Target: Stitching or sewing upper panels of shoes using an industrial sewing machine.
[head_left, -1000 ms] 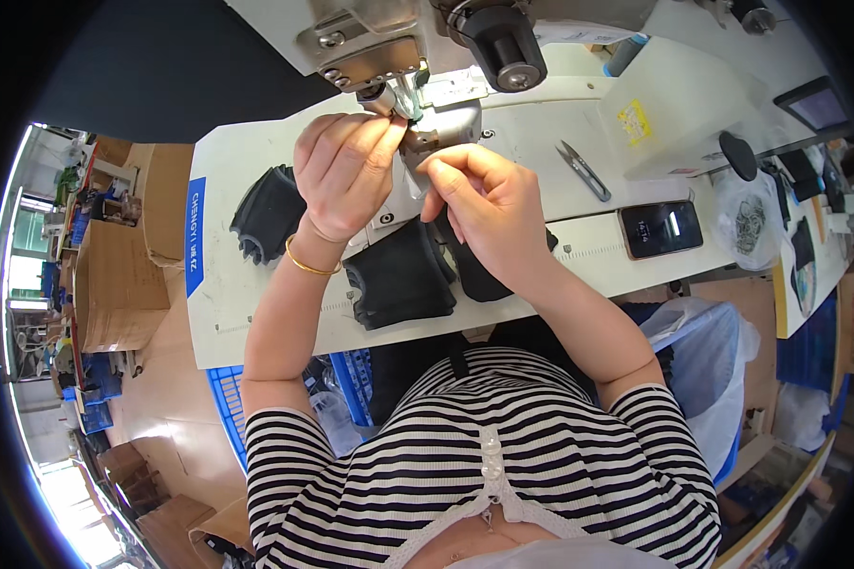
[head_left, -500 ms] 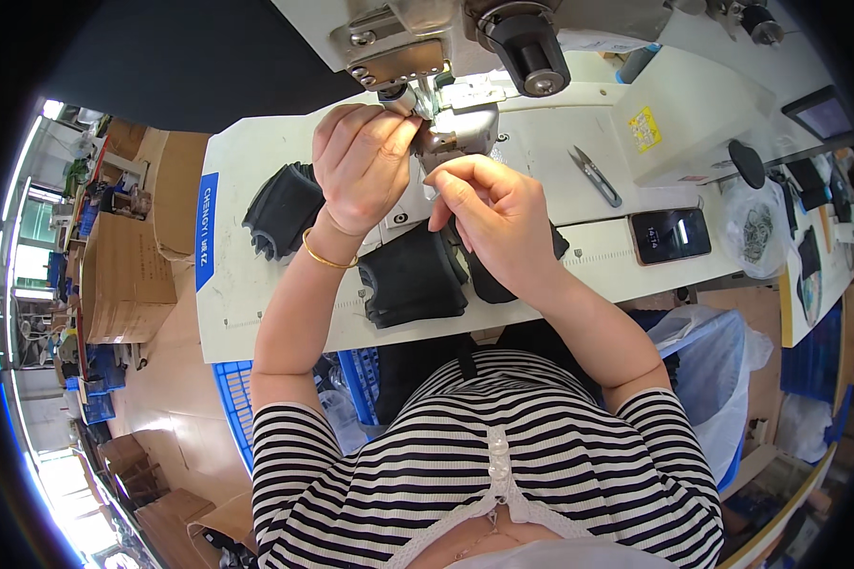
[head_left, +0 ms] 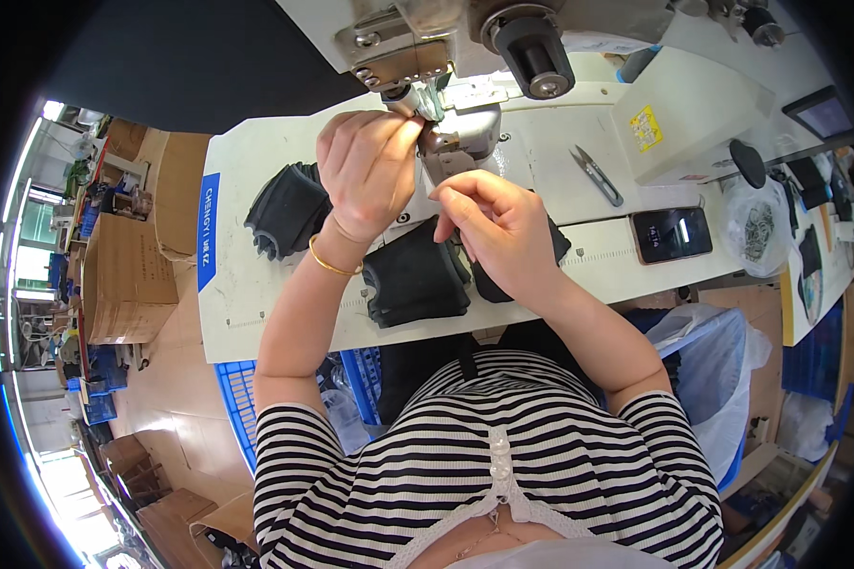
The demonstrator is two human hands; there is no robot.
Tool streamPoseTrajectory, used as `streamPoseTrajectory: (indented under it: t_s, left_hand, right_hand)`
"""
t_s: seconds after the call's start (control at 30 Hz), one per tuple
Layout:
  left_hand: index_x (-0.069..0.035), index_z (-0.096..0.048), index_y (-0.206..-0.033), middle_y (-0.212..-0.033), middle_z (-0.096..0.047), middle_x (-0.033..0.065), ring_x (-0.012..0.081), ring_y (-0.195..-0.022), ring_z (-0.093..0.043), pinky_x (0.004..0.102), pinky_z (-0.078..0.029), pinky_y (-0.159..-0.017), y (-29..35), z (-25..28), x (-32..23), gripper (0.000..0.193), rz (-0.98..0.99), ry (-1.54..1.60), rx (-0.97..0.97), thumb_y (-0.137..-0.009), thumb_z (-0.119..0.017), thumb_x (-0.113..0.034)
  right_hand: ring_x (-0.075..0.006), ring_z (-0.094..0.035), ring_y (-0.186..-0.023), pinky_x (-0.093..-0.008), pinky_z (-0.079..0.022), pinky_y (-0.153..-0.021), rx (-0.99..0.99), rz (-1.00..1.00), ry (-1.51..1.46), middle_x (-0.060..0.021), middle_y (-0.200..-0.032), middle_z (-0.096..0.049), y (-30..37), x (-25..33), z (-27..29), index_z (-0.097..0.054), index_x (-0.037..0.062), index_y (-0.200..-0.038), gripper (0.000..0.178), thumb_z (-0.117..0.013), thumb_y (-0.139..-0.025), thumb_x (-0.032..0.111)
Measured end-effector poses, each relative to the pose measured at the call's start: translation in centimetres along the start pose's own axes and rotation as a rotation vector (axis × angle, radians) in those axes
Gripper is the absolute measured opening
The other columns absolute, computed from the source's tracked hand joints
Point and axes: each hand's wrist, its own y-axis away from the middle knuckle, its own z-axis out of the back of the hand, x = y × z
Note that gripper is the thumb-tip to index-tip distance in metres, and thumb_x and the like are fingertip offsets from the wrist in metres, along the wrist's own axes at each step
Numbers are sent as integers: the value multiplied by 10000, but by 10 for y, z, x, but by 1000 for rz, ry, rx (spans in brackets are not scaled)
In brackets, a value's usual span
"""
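My left hand (head_left: 365,175) is raised to the needle area of a sewing machine (head_left: 403,68), its fingertips pinched beside the presser foot (head_left: 431,100). Whatever lies between those fingertips is too small to make out. Lower and to the right, my right hand (head_left: 503,228) has thumb and forefinger together and the other fingers curled; any thread there cannot be seen. Beneath my hands lie a stack of black fabric pieces (head_left: 416,277) and a second black stack (head_left: 493,284), partly covered by my right hand. Left of my left wrist sits another black stack (head_left: 287,213) with scalloped edges.
Thread snips (head_left: 598,176) and a phone (head_left: 672,235) lie on the white table (head_left: 256,303) to the right. Beyond them are a white box (head_left: 693,114) and a clear bag (head_left: 757,232). Blue baskets (head_left: 236,391) stand below the table edge; cardboard boxes (head_left: 128,275) are at left.
Both hands stay near the machine in almost the same pose. The whole view has shifted very slightly; my right hand's fingers appear a little lower.
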Motion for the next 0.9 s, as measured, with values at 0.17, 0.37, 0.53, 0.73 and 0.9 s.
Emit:
streamPoseTrajectory:
  t_s: [0.17,0.37,0.53,0.73,0.9]
  left_hand:
    - [2,-625,-934,-1092,-601,124,319,-1010,-572,424,-420,-880,12,-3,-6,280,412,18,180,-672,-718,27]
    - [19,-657,-936,-962,-649,110,289,-857,-620,362,-473,-751,10,6,1,213,628,190,323,-723,-661,26]
    - [83,-688,-994,-891,-717,95,123,-748,-652,240,-517,-721,35,66,6,191,1670,906,195,-815,-638,40]
    - [93,-682,-1002,-905,-710,76,118,-788,-636,230,-504,-761,25,95,-40,178,1663,871,131,-836,-640,45]
    - [71,-641,-926,-866,-620,45,87,-760,-535,216,-419,-685,25,98,-65,101,1119,551,250,-834,-605,93]
  right_hand:
    - [-113,-634,-645,-266,-482,-583,-259,118,201,-62,-737,-691,12,-23,35,-674,-5,-986,154,-625,-941,134]
    - [-325,-583,-956,-382,-490,-826,-449,323,1296,-157,-998,-610,7,-81,129,-650,2,-1030,217,-669,-834,94]
    - [-328,-572,-908,-395,-493,-818,-311,287,1547,-152,-931,-567,7,-106,159,-624,0,-952,154,-643,-818,74]
    - [-251,-572,-705,-347,-484,-646,-452,282,1133,-87,-813,-584,-1,-104,163,-629,-3,-986,146,-574,-952,127]
    - [-1,-398,-559,-162,-288,-495,19,-368,-308,61,-680,-500,36,-30,87,-653,41,-1014,224,-535,-1024,231]
